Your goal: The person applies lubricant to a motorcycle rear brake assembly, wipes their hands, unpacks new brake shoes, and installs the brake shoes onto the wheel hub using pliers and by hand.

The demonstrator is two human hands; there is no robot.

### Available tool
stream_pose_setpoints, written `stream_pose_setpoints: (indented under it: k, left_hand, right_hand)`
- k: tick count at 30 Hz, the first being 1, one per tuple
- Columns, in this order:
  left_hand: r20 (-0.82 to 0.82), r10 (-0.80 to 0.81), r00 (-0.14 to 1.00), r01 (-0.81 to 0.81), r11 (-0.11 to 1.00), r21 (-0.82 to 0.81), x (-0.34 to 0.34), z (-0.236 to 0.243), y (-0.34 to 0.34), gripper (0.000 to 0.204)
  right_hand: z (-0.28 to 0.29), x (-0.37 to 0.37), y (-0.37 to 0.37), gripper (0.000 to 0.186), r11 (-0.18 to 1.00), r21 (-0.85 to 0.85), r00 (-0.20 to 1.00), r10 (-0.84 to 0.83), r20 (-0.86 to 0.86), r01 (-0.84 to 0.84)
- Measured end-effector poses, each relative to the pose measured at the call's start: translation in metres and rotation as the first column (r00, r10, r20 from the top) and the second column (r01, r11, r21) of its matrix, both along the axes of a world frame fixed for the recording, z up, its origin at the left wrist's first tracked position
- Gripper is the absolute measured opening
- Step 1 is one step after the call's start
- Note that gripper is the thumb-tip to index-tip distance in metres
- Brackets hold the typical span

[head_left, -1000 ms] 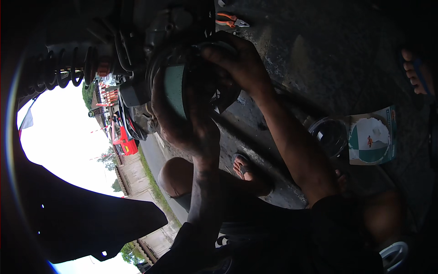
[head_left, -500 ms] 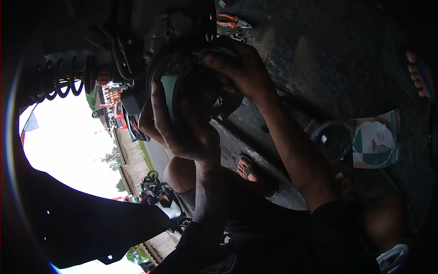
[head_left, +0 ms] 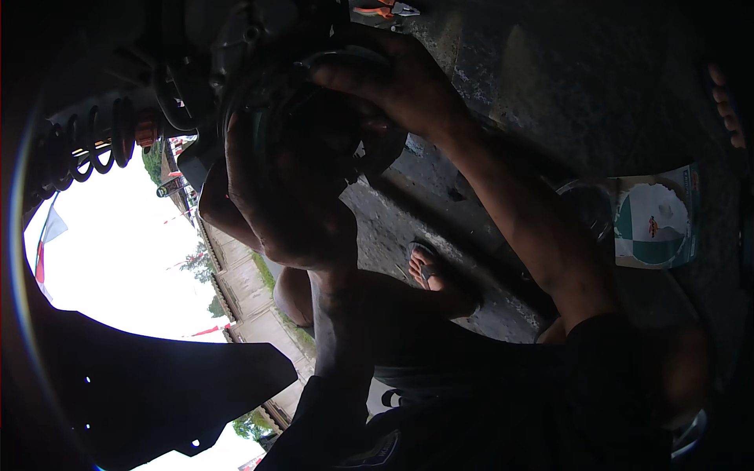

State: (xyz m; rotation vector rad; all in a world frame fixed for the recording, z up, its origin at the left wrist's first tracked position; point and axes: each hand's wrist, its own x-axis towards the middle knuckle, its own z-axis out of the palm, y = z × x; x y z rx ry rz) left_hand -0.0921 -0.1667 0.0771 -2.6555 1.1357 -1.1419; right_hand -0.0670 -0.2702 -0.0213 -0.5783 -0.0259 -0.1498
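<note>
A dark round part (head_left: pixel 287 125) with a curved rim, whose exact kind I cannot tell in the shadow, sits against a vehicle's engine casing (head_left: pixel 236 39). My left hand (head_left: pixel 294 220) grips it from below and the left, fingers curled along its left side. Over its upper right side is my right hand (head_left: pixel 404 82), thumb pointing left and fingers wrapped over the edge. Both hands are dark with grime. The middle of the part lies in deep shadow, and the right fingertips are partly hidden.
A coil spring (head_left: pixel 90 141) stands at the left, above a dark panel (head_left: pixel 173 377). Orange-handled pliers (head_left: pixel 386 9) lie on the floor at the top. At the right are a green-and-white package (head_left: pixel 656 224), a clear plastic item (head_left: pixel 593 204) and another foot (head_left: pixel 726 106). A sandalled foot (head_left: pixel 424 263) rests below the hands.
My view has shifted, so the pliers sit higher and the engine further left. My left hand now covers more of the round part, and its pale green patch no longer shows clearly.
</note>
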Motion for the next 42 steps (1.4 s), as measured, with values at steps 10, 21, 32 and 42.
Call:
stream_pose_setpoints:
  k: [10, 21, 32, 42]
  left_hand:
    - [0.025, 0.002, 1.0, -0.002, 1.0, -0.006, -0.007, 0.002, -0.006, 0.031]
    - [-0.059, -0.005, 0.998, 0.001, 0.998, -0.06, -0.008, 0.005, -0.003, 0.032]
    - [-0.144, 0.019, 0.989, -0.028, 0.997, -0.065, -0.008, 0.009, -0.008, 0.037]
    - [0.013, 0.016, 1.0, -0.017, 0.996, 0.085, -0.005, 0.019, -0.011, 0.037]
  right_hand:
    - [0.006, 0.002, 0.01, 0.041, 0.984, 0.051, 0.985, -0.166, -0.038, 0.168]
    - [0.012, -0.008, 0.022, 0.035, 0.929, -0.075, 0.924, -0.369, -0.095, 0.363]
    - [0.006, 0.007, 0.036, 0.031, 0.835, -0.014, 0.819, -0.542, -0.189, 0.549]
    - [0.008, 0.013, 0.042, 0.035, 0.743, 0.039, 0.742, -0.662, -0.106, 0.669]
